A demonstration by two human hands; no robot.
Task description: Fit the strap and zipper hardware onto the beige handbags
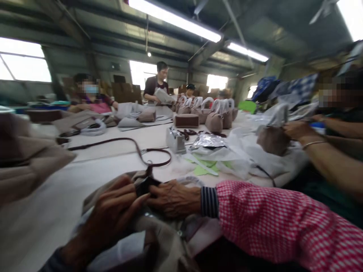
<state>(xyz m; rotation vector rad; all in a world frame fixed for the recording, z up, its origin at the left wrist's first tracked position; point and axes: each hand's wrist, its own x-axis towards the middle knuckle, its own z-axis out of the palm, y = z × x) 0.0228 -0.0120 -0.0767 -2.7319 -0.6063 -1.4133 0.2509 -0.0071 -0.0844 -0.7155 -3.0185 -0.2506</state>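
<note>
A taupe bag [161,230] lies at the near edge of the table, with white wrapping beside it. My left hand [113,211] rests over its upper left part, fingers bent around the rim by a black piece [146,185]. From the right, my right hand [172,198] reaches to the same black piece, its fingertips closed against it. Both hands are slightly blurred, and the fingertips are partly hidden. A dark brown strap [136,145] runs from the bag's top in a loop across the white table [113,156].
Beyond my hands stand a tape dispenser [176,140], foil packaging [210,139], green scraps [205,166] and several taupe handbags [214,121]. At right, a person's hands [300,130] hold a small bag [273,139]. More bag pieces [28,162] lie left. Other people stand or sit farther back.
</note>
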